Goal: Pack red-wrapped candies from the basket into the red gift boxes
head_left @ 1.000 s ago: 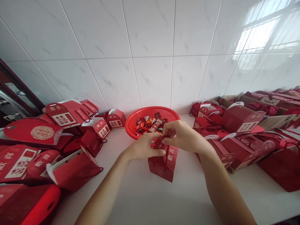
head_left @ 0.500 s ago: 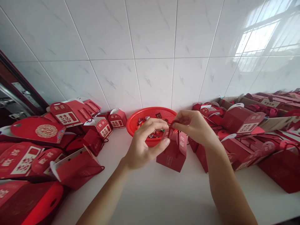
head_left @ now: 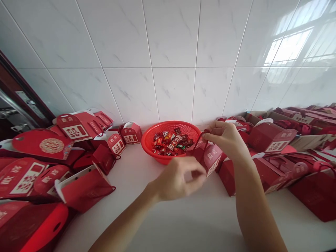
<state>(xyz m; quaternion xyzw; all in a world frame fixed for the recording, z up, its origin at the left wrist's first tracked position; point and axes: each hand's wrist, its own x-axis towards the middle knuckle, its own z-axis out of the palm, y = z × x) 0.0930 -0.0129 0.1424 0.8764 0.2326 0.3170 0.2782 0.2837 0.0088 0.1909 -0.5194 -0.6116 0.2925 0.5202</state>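
Note:
A small red gift box [head_left: 211, 154] with gold characters hangs tilted below my right hand [head_left: 223, 137], whose thumb and fingers pinch its dark red ribbon handle [head_left: 201, 142]. My left hand [head_left: 181, 177] is in front of the box, lower and to the left, slightly blurred. Its fingers curl in to meet the thumb; whatever lies between the fingertips, if anything, is hidden. Behind the hands stands a red plastic basket [head_left: 151, 153], and wrapped candies [head_left: 173, 140] lie in it.
Several red gift boxes [head_left: 81, 187] crowd the left side of the white table [head_left: 168, 224]. More boxes [head_left: 273, 171] are piled on the right, near a cardboard carton [head_left: 308, 141]. A tiled wall [head_left: 173, 92] rises behind the basket.
My left hand has come down from the ribbon and its fingers have curled. The right hand has moved slightly right with the box, which has turned to show its patterned end.

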